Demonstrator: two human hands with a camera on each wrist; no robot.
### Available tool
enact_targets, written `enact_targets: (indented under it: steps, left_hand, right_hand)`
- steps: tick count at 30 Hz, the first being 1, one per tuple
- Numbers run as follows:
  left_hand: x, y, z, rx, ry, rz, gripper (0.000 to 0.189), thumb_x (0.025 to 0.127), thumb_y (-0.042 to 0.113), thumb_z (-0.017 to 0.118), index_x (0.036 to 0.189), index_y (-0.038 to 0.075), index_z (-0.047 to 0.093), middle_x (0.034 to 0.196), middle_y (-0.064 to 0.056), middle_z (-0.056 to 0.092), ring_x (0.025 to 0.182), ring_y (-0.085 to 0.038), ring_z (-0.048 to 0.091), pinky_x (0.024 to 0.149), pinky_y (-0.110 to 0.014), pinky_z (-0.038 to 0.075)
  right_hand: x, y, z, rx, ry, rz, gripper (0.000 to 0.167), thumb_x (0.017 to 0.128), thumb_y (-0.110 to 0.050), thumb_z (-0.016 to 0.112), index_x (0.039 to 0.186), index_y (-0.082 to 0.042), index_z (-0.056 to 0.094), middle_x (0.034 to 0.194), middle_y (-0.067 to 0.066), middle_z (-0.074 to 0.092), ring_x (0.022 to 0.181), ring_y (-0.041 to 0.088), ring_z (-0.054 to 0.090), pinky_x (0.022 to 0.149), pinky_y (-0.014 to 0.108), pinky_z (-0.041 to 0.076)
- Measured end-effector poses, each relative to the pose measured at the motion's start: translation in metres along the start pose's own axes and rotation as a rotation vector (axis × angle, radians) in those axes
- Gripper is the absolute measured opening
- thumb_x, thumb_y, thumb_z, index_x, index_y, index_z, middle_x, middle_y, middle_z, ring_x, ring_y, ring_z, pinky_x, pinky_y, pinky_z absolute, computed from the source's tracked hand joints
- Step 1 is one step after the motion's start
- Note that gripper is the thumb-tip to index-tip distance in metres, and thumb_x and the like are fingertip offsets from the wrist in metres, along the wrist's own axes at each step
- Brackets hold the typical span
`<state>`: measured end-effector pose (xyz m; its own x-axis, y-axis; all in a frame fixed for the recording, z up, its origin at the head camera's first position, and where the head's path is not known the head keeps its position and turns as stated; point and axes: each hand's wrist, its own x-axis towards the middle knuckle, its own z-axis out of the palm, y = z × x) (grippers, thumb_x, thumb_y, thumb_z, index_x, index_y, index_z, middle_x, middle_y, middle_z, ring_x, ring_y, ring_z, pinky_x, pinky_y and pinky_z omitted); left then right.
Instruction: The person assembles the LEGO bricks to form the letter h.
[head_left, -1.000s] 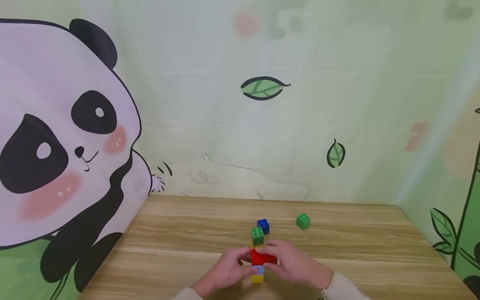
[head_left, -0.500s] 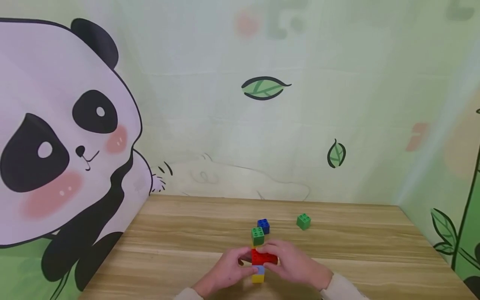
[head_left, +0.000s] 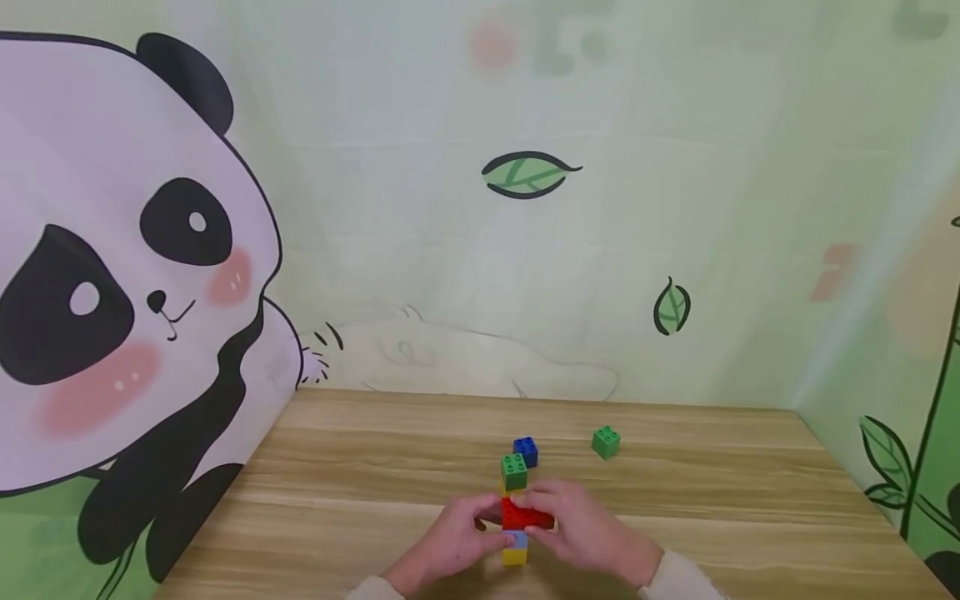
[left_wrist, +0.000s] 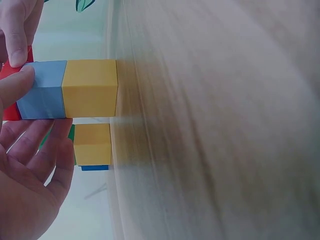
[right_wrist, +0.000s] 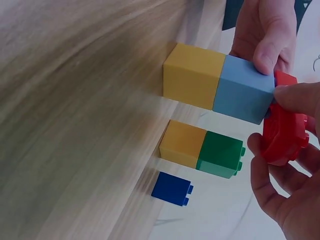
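Note:
On the table stands a yellow toy building brick [left_wrist: 90,90] with a light blue brick [left_wrist: 47,100] stacked on it. My left hand [head_left: 453,537] steadies this stack from the left, thumb on the near side of the light blue brick and fingers behind. A longer red brick [right_wrist: 282,135] sits at the top of the light blue one and sticks out to the right. My right hand [head_left: 592,532] pinches the red brick between thumb and fingers, its thumb at the seam with the light blue brick. The fingers partly hide the red brick.
Just behind stands a second stack, a green brick [head_left: 513,472] on a yellow brick [right_wrist: 182,142]. Beyond it lies a dark blue brick [head_left: 528,451]. Another green brick [head_left: 606,442] rests farther right on the wooden table [head_left: 360,467]. A panda-printed backdrop [head_left: 405,208] borders the table.

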<state>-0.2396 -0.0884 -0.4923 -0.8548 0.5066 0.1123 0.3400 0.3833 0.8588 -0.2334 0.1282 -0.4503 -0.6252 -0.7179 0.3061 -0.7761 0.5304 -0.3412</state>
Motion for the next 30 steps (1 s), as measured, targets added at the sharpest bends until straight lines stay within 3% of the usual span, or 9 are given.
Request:
enact_targets:
  steps: [7, 14, 24, 30]
  left_hand:
    - [-0.0008, -0.0015, -0.0011, 0.014, 0.009, 0.010, 0.029, 0.085, 0.028, 0.072, 0.112, 0.022, 0.066, 0.103, 0.014, 0.067, 0.092, -0.006, 0.061, 0.073, -0.027, 0.048]
    - [-0.0015, -0.0017, -0.0028, 0.010, 0.013, 0.012, 0.027, 0.084, 0.027, 0.072, 0.111, 0.022, 0.066, 0.103, 0.014, 0.066, 0.093, -0.006, 0.060, 0.074, -0.026, 0.049]
    - [-0.0016, -0.0034, -0.0019, -0.032, -0.010, 0.042, 0.032, 0.088, 0.030, 0.067, 0.118, 0.022, 0.060, 0.107, 0.010, 0.066, 0.094, -0.008, 0.060, 0.075, -0.026, 0.048]
    - [-0.0012, -0.0041, -0.0020, -0.016, 0.000, 0.048, 0.030, 0.087, 0.030, 0.069, 0.114, 0.022, 0.060, 0.105, 0.010, 0.066, 0.093, -0.007, 0.060, 0.074, -0.026, 0.048]
  right_hand:
    - [0.0015, 0.0003, 0.0016, -0.051, -0.005, 0.000, 0.033, 0.087, -0.019, 0.070, 0.119, -0.012, 0.065, 0.114, -0.001, 0.063, 0.098, 0.009, 0.059, 0.083, 0.025, 0.050]
    - [0.0046, -0.0006, 0.0008, -0.030, -0.020, 0.015, 0.031, 0.088, -0.021, 0.069, 0.118, -0.014, 0.064, 0.112, -0.004, 0.062, 0.095, 0.006, 0.058, 0.081, 0.022, 0.050]
    - [-0.0014, 0.0004, 0.0047, 0.049, 0.034, 0.030, 0.032, 0.087, -0.017, 0.070, 0.117, -0.017, 0.060, 0.110, -0.004, 0.061, 0.093, 0.007, 0.056, 0.080, 0.026, 0.051]
    - [-0.0011, -0.0005, 0.0041, 0.059, 0.040, 0.029, 0.034, 0.086, -0.016, 0.071, 0.117, -0.018, 0.059, 0.107, -0.006, 0.059, 0.094, 0.007, 0.054, 0.080, 0.026, 0.050]
